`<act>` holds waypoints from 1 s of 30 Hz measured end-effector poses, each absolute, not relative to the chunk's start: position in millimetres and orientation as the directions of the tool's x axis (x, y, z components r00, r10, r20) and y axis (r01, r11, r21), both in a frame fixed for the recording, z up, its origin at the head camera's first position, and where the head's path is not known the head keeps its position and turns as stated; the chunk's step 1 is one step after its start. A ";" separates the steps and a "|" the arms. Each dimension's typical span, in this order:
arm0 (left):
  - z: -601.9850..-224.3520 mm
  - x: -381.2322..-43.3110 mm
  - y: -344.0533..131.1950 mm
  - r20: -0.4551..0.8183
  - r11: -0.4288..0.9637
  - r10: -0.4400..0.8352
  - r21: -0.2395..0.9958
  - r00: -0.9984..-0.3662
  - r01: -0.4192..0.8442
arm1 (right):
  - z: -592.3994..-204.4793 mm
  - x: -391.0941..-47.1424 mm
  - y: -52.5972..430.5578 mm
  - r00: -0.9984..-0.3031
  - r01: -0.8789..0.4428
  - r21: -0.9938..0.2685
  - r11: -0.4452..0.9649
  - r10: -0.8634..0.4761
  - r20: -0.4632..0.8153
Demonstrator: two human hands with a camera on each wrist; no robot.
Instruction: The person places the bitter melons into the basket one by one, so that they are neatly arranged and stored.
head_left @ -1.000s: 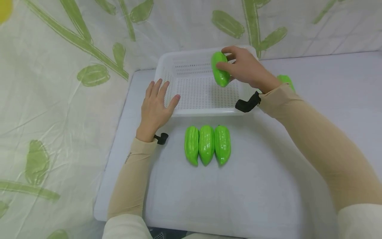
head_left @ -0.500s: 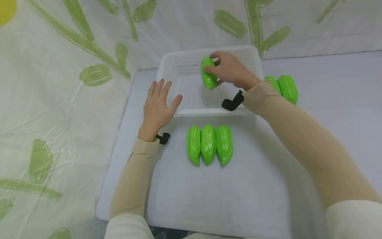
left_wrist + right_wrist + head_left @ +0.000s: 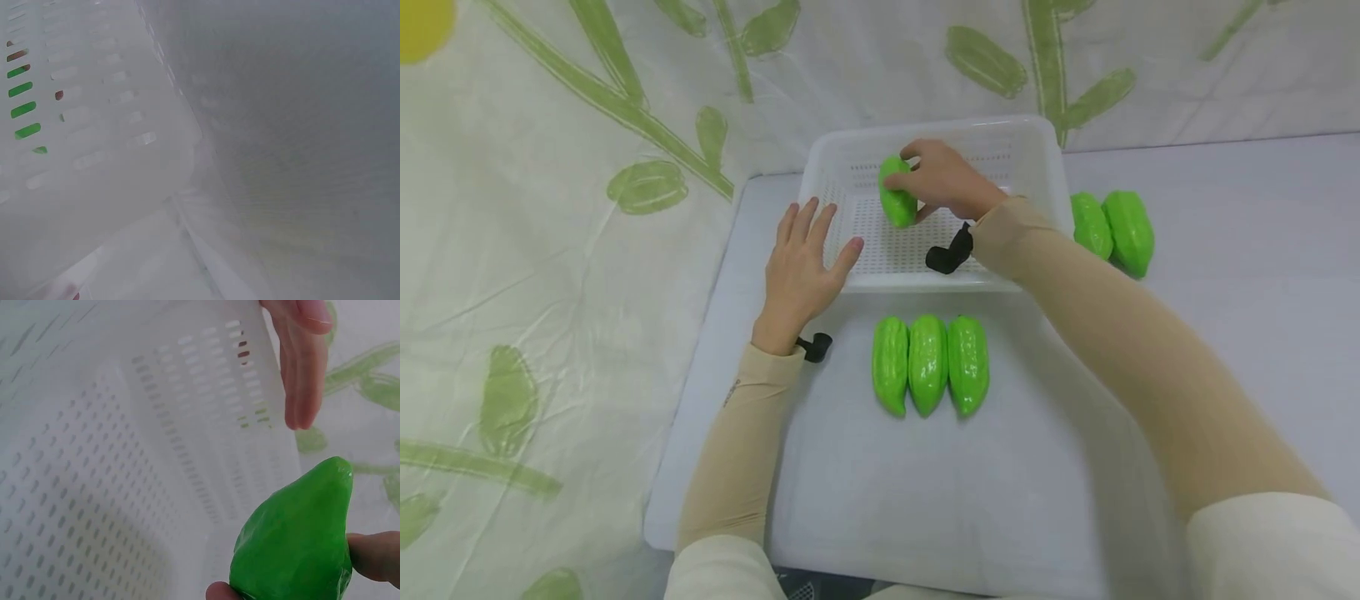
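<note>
In the head view my right hand pinches a glossy green pepper-like vegetable over the left part of a white plastic basket. The right wrist view shows the pepper-like vegetable closer, its pointed tip up, with a thumb and a finger at its sides. My left hand is at the basket's left side, fingers straight and spread. Whether it touches the rim I cannot tell. Through the slots of the basket wall, the left wrist view shows bits of green.
Three similar green vegetables lie side by side in front of the basket, on the white table. Another two green vegetables lie to its right. A pale sheet with green plant prints hangs behind the table.
My right hand has moved left across the basket with the pepper-like vegetable and come slightly nearer. The two vegetables on the right have come out from behind my arm. My left hand keeps its place.
</note>
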State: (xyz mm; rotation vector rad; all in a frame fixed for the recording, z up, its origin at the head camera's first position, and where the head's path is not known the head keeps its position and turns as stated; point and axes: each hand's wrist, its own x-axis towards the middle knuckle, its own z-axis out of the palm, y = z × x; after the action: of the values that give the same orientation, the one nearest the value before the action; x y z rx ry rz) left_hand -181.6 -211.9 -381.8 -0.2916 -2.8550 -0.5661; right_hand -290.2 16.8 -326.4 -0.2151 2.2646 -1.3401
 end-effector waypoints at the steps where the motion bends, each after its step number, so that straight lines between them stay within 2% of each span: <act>1: -381.5 -181.3 -211.7 0.250 0.907 0.149 0.350 -0.957 0.233 | -327.8 -291.2 14.0 -0.863 0.115 -0.857 0.502 -0.376 -0.336; 24: -382.5 -174.8 -207.9 0.281 0.906 0.158 0.340 -0.947 0.252 | -357.7 -300.2 -40.7 -0.806 0.133 -0.810 0.572 -0.414 -0.424; 30: -383.6 -174.6 -206.6 0.287 0.906 0.164 0.334 -0.944 0.259 | -365.0 -305.1 -49.5 -0.815 0.101 -0.785 0.611 -0.401 -0.418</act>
State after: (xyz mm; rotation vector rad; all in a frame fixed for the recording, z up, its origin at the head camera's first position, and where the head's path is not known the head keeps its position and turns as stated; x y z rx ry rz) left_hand -174.6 -206.6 -383.6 -0.3175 -2.8172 -0.5444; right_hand -305.1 -49.5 -365.0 -0.2351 2.2646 -1.1516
